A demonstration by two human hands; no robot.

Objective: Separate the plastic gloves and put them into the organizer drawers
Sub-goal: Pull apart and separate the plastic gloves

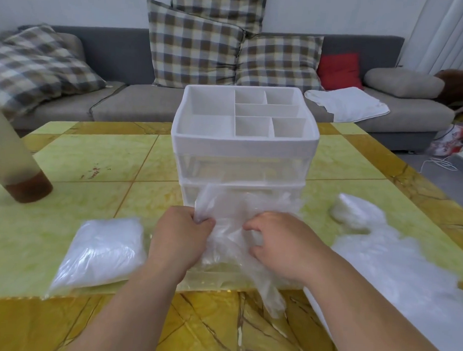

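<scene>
Toward the table's (94, 165) left near edge: bagged gloves (99, 252). Centre: left hand (179, 236) and right hand (283, 242) each clutch a crumpled plastic glove (228, 227) above the organizer's (244, 144) drawn-out bottom drawer (208, 278). Right edge: loose glove heap (379, 259).

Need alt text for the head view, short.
The left hand and right hand grip crumpled clear plastic gloves in front of a white organizer on a yellow-green table. A bagged stack lies left, loose gloves right.
</scene>
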